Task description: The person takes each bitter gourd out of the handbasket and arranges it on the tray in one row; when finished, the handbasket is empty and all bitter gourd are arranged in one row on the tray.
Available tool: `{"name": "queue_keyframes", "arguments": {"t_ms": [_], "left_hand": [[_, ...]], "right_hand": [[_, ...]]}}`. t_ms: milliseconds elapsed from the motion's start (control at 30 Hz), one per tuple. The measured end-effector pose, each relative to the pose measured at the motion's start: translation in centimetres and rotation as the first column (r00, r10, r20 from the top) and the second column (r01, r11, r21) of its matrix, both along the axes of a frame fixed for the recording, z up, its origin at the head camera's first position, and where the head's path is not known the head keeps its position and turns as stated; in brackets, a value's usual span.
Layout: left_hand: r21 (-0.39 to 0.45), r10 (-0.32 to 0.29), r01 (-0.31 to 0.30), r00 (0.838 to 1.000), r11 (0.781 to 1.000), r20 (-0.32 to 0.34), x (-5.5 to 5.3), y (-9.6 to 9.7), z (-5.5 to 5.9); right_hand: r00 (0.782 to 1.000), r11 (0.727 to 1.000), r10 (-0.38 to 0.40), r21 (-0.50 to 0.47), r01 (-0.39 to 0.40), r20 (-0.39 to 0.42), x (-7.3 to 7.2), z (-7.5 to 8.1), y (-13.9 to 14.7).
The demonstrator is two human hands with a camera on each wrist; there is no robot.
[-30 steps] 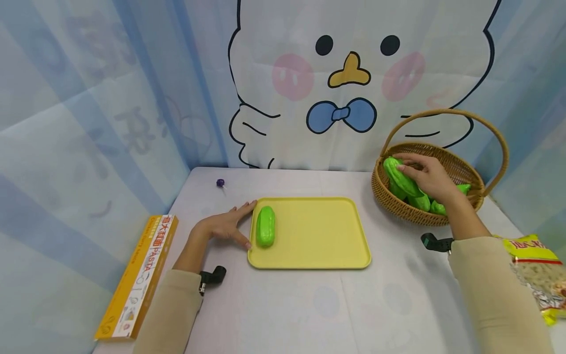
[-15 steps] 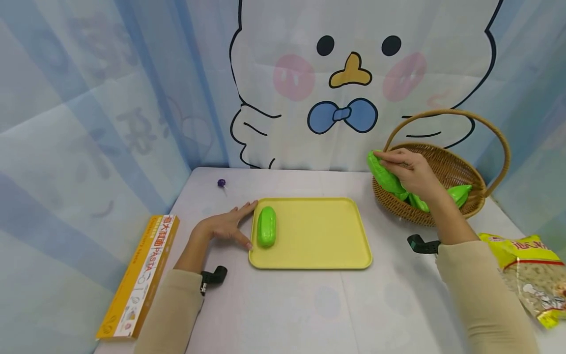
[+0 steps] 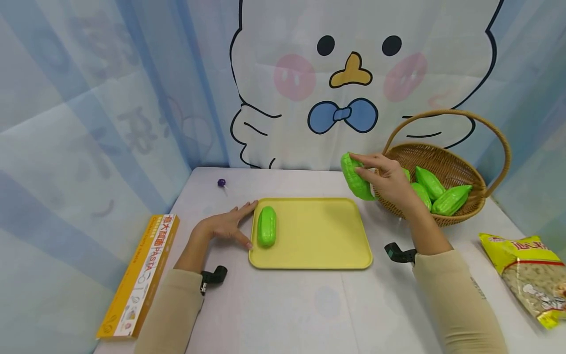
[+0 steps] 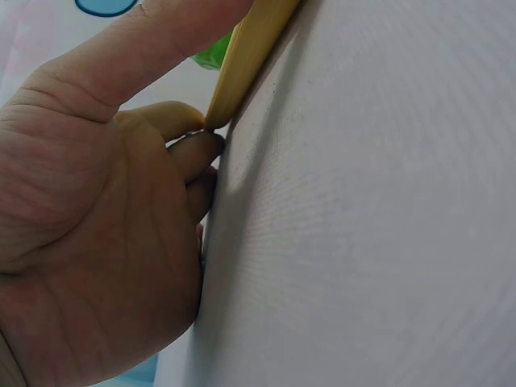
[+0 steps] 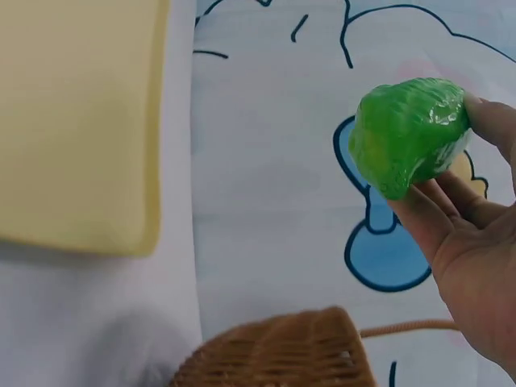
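My right hand pinches a glossy, bright green ridged toy vegetable between thumb and fingers. In the head view it is held up just left of the wicker basket, behind the tray's far right corner. The right wrist view shows the toy vegetable tilted end-on in the fingertips. My left hand lies at the left edge of the yellow tray, thumb and fingers spread and touching its rim. On the tray's left side lies a smooth green toy vegetable. Several more green pieces lie in the basket.
A yellow pasta box lies along the table's left edge. A purple lollipop is on the table behind the tray. At the right edge lies a yellow snack bag. The basket's tall handle arches above it, and a printed curtain stands behind.
My right hand has carried the ridged green toy vegetable up and left out of the basket, uncovering the pieces inside. My left hand stays at the tray's edge.
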State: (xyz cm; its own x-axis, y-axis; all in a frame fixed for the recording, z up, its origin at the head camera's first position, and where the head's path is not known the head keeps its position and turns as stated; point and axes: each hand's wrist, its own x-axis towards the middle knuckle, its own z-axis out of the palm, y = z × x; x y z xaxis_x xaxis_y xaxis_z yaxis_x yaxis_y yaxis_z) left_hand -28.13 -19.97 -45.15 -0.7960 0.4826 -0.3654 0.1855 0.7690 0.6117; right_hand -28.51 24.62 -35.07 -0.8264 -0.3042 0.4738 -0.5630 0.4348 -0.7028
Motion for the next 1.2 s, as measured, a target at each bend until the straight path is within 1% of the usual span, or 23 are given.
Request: {"name": "queue_keyframes", "arguments": {"t_ms": [33,133,267,367,433,533,600,733,833,1000,1200], "left_hand": [[0.0,0.001,-0.001,1.0,1.0,0.001,0.0,0.0,0.0],[0.001,0.0,0.0,1.0,1.0,-0.001,0.1,0.0,0.0],[-0.002,-0.002,0.002,1.0,1.0,-0.008,0.0,0.0,0.0],[-0.005,-0.004,0.004,1.0,1.0,-0.012,0.0,0.0,0.0],[-0.006,-0.004,0.004,1.0,1.0,-0.012,0.0,0.0,-0.1],[-0.006,-0.006,0.006,1.0,1.0,-0.014,-0.1,0.1,-0.1],[-0.006,-0.004,0.004,1.0,1.0,-0.013,0.0,0.1,0.0],[-0.001,0.004,-0.004,1.0,1.0,-0.009,0.0,0.1,0.2],[0.004,0.006,-0.006,1.0,1.0,-0.008,0.0,0.0,0.2],[0.003,-0.002,0.002,1.0,1.0,-0.007,0.0,-0.1,0.1],[0.002,-0.004,0.004,1.0,1.0,-0.005,0.0,0.1,0.2]], "right_hand": [[1.0,1.0,0.0,0.001,0.0,0.016,0.1,0.0,-0.3],[0.998,0.999,0.032,-0.013,-0.031,0.057,0.3,-0.4,-1.4],[0.99,0.992,0.118,-0.061,-0.113,0.081,0.5,-1.1,-2.8],[0.98,0.982,0.168,-0.101,-0.158,0.102,0.8,-1.6,-3.8],[0.974,0.977,0.189,-0.127,-0.173,0.125,1.0,-1.9,-4.4],[0.97,0.973,0.193,-0.154,-0.17,0.15,1.4,-2.3,-5.3],[0.969,0.975,0.184,-0.152,-0.16,0.161,1.5,-2.5,-5.8],[0.97,0.985,0.154,-0.107,-0.136,0.187,1.7,-3.0,-6.5],[0.967,0.989,0.143,-0.073,-0.13,0.212,1.7,-3.4,-6.9],[0.95,0.988,0.153,-0.05,-0.145,0.272,1.6,-3.9,-7.5],[0.915,0.98,0.198,-0.063,-0.188,0.35,1.8,-4.5,-8.5]]}}
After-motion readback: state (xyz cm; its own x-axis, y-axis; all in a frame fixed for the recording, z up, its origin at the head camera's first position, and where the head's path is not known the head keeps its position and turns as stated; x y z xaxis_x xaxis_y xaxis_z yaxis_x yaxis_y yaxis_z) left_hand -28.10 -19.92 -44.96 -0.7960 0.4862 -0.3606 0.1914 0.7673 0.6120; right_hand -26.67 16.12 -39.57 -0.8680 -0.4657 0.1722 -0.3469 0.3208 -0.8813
